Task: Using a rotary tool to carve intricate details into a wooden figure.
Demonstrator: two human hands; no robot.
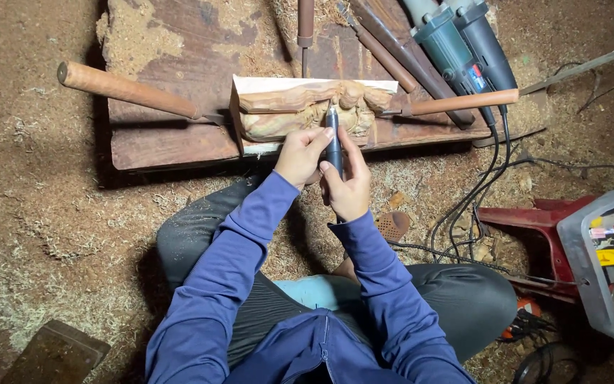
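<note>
Both hands are up on a slim dark rotary tool [333, 142] held like a pen, tip pointing away from the body and pressed onto the wood carving [307, 110]. The left hand [298, 155] comes in from the left with the wrist slightly cocked, fingers curled narrow and pinching the tool's barrel near the front. The right hand [348, 186] sits just behind it, wrapped around the lower part of the barrel, thumb laid along the side — both closed firmly on the tool, touching each other. Forearms in blue sleeves angle inward from the body and meet at the tool, elbows tucked over the knees.

The carving sits on a worn plank desk [172, 135] low on the sawdust-covered floor [44, 213], right in front of the hands, with a pale flat board edge along its far side. A wooden-handled chisel [129, 91] lies to the carving's left, its blade end touching it, and another wooden-handled tool [456, 103] lies to the right. Two angle grinders [456, 50] rest at the far right of the desk, cables trailing down toward a grey and red machine [605, 256].
</note>
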